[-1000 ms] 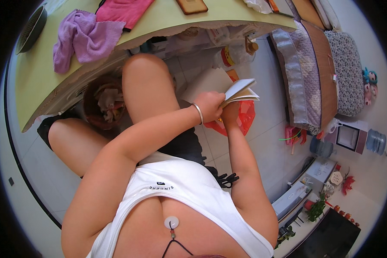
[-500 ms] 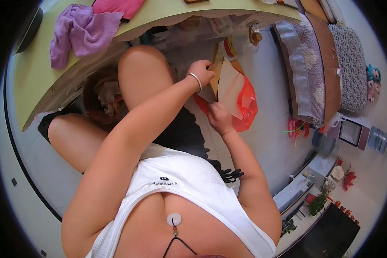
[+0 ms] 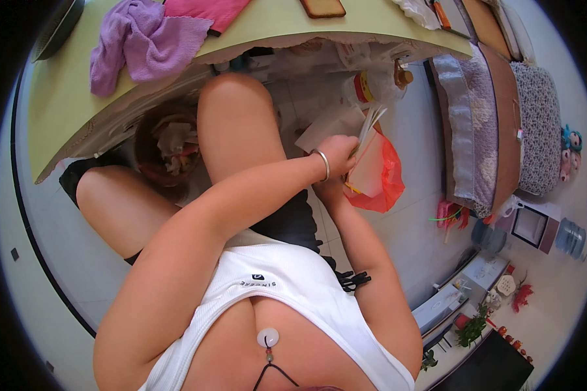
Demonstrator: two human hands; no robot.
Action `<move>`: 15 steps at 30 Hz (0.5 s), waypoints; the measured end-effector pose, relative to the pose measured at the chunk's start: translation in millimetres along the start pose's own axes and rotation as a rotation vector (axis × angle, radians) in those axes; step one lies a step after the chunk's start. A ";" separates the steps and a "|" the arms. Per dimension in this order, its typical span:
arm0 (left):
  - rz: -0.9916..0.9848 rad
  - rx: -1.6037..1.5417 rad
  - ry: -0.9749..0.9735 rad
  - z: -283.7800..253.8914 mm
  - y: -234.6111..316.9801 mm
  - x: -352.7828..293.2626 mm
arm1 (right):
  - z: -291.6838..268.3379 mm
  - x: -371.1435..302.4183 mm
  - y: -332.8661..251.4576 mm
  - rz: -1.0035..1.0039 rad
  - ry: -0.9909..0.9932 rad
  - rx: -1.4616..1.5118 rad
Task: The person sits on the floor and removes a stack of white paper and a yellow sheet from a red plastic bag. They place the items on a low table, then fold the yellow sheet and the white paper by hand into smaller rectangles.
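A red plastic bag [image 3: 390,186] hangs open to the right of my knees, with flat beige cardboard-like sheets inside. My left hand [image 3: 340,155], with a silver bangle at the wrist, is closed round a bundle of thin pale sheets [image 3: 370,125] at the bag's mouth. Behind these sheets a wide beige sheet [image 3: 338,124] fans out to the left. Below the left hand, my right hand [image 3: 330,189] is closed at the bag's near edge; its fingers are mostly hidden by the left hand.
A pale green table [image 3: 267,39] curves across the top, bearing a purple cloth [image 3: 134,49], a pink cloth [image 3: 205,13] and a brown-edged phone-like object [image 3: 323,8]. Beneath it stand a filled bin [image 3: 166,146] and a clear jar [image 3: 364,86]. A bed [image 3: 479,130] is at right.
My left hand has moved down and right, closer to the right hand. The pale sheets now stand up from the bag and fan out. The whole view has shifted slightly.
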State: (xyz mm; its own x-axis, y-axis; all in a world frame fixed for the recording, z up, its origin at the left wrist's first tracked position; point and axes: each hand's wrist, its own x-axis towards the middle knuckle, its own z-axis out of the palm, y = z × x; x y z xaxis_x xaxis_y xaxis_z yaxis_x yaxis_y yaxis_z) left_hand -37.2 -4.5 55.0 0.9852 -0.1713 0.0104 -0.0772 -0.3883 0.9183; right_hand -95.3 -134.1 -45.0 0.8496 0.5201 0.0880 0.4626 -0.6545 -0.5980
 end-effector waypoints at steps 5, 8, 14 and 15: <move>0.003 -0.102 0.051 -3.0 4.9 4.0 | -3.0 7.1 -13.1 0.001 0.025 0.104; -0.051 -0.246 0.079 -8.2 4.0 9.3 | 2.4 7.1 -1.6 0.018 0.057 0.003; -0.036 -0.290 0.097 -5.6 -16.5 20.9 | -0.6 18.3 -3.4 0.058 -0.041 -0.366; -0.087 -0.300 0.056 -5.0 -20.1 23.7 | 0.3 17.3 -3.4 0.080 -0.028 -0.364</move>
State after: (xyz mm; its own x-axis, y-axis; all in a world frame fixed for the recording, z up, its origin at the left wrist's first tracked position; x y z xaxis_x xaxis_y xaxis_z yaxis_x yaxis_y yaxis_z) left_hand -11.6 3.8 38.8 0.9937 -0.0958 -0.0588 0.0477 -0.1138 0.9924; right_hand -82.2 -122.7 -41.7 0.8816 0.4711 0.0272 0.4592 -0.8432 -0.2796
